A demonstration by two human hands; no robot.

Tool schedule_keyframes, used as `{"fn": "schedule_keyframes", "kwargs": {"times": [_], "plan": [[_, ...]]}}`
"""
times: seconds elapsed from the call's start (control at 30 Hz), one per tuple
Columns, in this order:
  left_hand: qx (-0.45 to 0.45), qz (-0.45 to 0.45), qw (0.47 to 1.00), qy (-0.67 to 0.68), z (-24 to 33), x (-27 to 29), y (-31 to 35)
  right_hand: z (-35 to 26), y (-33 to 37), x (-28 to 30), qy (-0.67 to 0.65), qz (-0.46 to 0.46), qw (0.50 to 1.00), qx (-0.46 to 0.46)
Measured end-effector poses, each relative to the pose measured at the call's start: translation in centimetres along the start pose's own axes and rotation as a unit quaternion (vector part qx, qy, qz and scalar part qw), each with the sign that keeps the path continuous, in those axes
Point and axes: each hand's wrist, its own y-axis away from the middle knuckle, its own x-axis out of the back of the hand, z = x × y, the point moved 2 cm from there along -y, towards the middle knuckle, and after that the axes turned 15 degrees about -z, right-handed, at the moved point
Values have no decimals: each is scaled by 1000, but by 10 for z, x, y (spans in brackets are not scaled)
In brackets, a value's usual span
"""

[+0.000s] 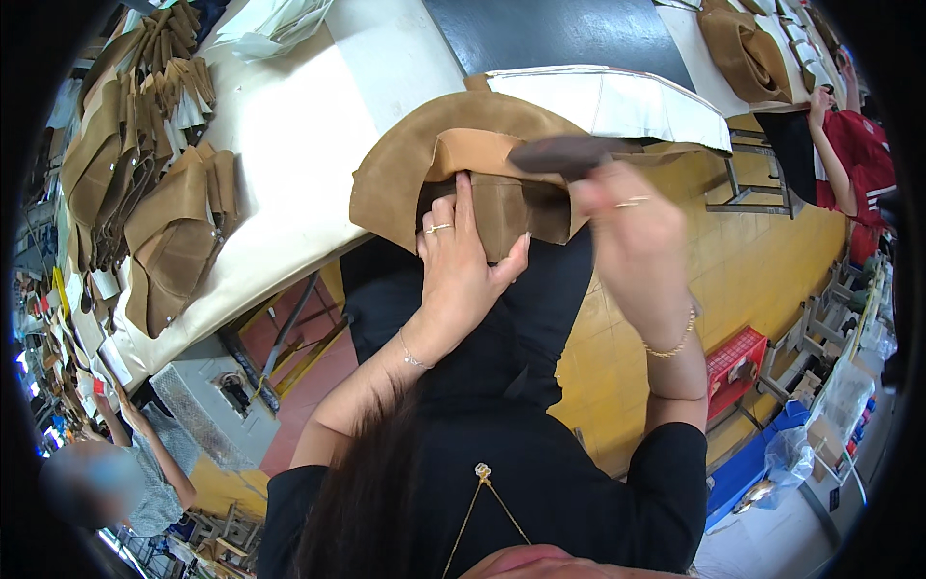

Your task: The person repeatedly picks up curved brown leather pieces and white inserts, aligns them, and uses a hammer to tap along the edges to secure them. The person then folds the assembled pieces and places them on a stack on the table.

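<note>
- Looking down from head height, the view showed a person in black pressing a folded tan leather piece (482,169) at the near edge of a cream-topped bench (289,125), close to 12 o'clock from the body.
- What could go wrong, as a judgement: the leather overhung the bench edge toward the lap, so a hard stroke might drag it off the bench or shift the fold out of line, since only one hand pinned it.
- A second risk: the tool passed just above the pinning fingers, so a slip could strike them.
- The left hand (463,261) lay spread and fairly flat, fingers at 12 o'clock on the folded flap, thumb out toward 2 o'clock; it pressed the leather down and did not close around it.
- The right hand (632,227) was closed in a fist-like grip around a dark brown tool (564,152), blurred, its head pointing toward 9 o'clock over the fold. Whether the head touched the leather could not be told.
- White sheet material (617,101) lay just beyond the leather at 1 o'clock.
- Stacks of folded tan leather parts (164,183) sat at 10 o'clock on the bench, well apart from the hands.
- Another person in red (854,159) worked at a farther bench at 2 o'clock.
</note>
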Motion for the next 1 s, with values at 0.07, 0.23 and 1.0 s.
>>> {"fn": "schedule_keyframes", "kwargs": {"times": [0.07,0.23,1.0], "plan": [[-4,12,1000,-2,-1,0,1,0,5,2,-57,57,997,-15],[-6,-1,1000,3,-2,-1,-2,8,7,-29,8,-47,999,-16],[-6,5,1000,18,-1,-2,0,4,45,-31,-169,141,975,7]]}}
